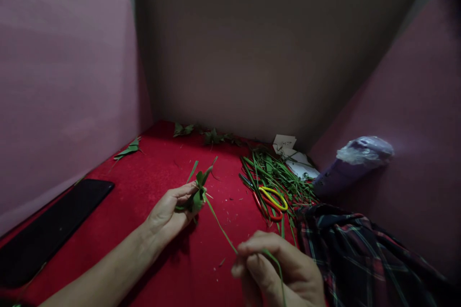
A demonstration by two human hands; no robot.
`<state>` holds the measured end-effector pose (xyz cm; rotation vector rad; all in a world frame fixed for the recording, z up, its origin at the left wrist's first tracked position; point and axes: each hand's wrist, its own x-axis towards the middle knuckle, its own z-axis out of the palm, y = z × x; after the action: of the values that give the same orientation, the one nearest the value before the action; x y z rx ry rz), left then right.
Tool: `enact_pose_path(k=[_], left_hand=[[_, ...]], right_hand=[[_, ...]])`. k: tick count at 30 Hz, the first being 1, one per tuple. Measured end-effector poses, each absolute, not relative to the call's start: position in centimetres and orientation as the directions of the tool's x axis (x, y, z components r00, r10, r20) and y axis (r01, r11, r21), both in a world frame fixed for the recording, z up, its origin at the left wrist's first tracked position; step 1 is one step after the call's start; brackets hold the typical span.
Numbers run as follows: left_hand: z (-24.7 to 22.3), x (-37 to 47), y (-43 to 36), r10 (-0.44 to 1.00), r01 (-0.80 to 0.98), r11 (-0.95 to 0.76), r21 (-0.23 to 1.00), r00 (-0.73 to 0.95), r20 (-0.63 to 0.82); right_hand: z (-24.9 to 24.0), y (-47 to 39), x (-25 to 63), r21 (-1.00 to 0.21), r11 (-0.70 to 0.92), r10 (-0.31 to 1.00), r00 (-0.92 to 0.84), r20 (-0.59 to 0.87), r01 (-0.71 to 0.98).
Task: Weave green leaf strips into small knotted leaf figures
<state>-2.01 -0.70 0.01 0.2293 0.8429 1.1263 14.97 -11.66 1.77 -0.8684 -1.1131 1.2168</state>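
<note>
My left hand [171, 213] is closed on a folded green leaf bundle [197, 196], with pointed ends standing up past the fingertips. From the bundle a thin green grass blade [221, 226] stretches taut, down and to the right. My right hand [283, 268] pinches that blade between thumb and fingers, and its loose end curls over the hand. Beyond my right hand lie scissors [274, 198] with red and yellow handles, partly among a heap of cut grass blades [275, 172].
The red tabletop [151, 172] carries small plant scraps. A flat black slab [61, 228] lies at the left. More leaf pieces [183, 129] sit along the back, with another folded leaf [128, 148] at left. White papers [300, 163], a purple plastic-topped object [345, 168] and plaid cloth [360, 254] are right.
</note>
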Motion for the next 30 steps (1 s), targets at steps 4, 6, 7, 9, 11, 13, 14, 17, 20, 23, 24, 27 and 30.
enact_pose_path(k=[4, 6, 7, 9, 11, 13, 14, 17, 20, 23, 24, 27, 30], left_hand=[[0.1, -2.7, -0.1, 0.88, -0.722, 0.374, 0.582, 0.077, -0.47], [0.2, -2.9, 0.0, 0.892, -0.723, 0.344, 0.6, 0.051, -0.449], [0.2, -3.0, 0.0, 0.896, -0.721, 0.336, 0.606, 0.047, -0.441], [0.2, -3.1, 0.0, 0.905, -0.717, 0.334, 0.612, 0.064, -0.42], [0.2, -3.1, 0.0, 0.914, -0.717, 0.333, 0.613, 0.085, -0.397], [0.1, -3.1, 0.0, 0.923, -0.711, 0.33, 0.621, 0.103, -0.372], [0.0, -3.1, 0.0, 0.926, -0.706, 0.329, 0.627, 0.113, -0.359], [-0.3, -3.1, -0.2, 0.934, -0.688, 0.339, 0.642, 0.164, -0.318], [-0.6, -3.0, -0.3, 0.931, -0.665, 0.359, 0.655, 0.201, -0.306], [-0.9, -2.9, -0.4, 0.928, -0.649, 0.366, 0.667, 0.202, -0.313], [-0.9, -2.9, -0.4, 0.928, -0.645, 0.367, 0.67, 0.206, -0.31], [-0.9, -2.6, -0.4, 0.923, -0.633, 0.384, 0.672, 0.24, -0.302], [-0.8, -2.3, -0.4, 0.916, -0.622, 0.4, 0.673, 0.264, -0.301]], right_hand=[[1.3, -10.2, 14.6, -0.936, -0.106, 0.994, -0.057, -0.092, -0.335], [1.3, -9.2, 14.7, -0.946, -0.151, 0.987, -0.096, -0.128, -0.289], [1.2, -8.7, 14.8, -0.952, -0.184, 0.979, -0.131, -0.156, -0.246], [1.2, -7.6, 14.9, -0.957, -0.241, 0.959, -0.191, -0.209, -0.163], [0.9, -6.6, 14.9, -0.955, -0.272, 0.944, -0.225, -0.241, -0.116], [0.6, -5.8, 14.8, -0.946, -0.301, 0.931, -0.253, -0.263, -0.123], [0.5, -5.5, 14.7, -0.937, -0.322, 0.922, -0.268, -0.278, -0.136], [0.2, -4.9, 14.4, -0.912, -0.381, 0.898, -0.294, -0.326, -0.152], [0.2, -4.5, 14.3, -0.909, -0.399, 0.887, -0.303, -0.349, -0.122], [0.2, -3.9, 14.3, -0.906, -0.413, 0.87, -0.334, -0.364, -0.09], [0.3, -3.7, 14.4, -0.904, -0.419, 0.862, -0.347, -0.369, -0.081], [0.4, -3.1, 14.6, -0.905, -0.42, 0.853, -0.37, -0.368, -0.068], [0.5, -2.7, 15.0, -0.918, -0.384, 0.877, -0.351, -0.329, -0.097]])
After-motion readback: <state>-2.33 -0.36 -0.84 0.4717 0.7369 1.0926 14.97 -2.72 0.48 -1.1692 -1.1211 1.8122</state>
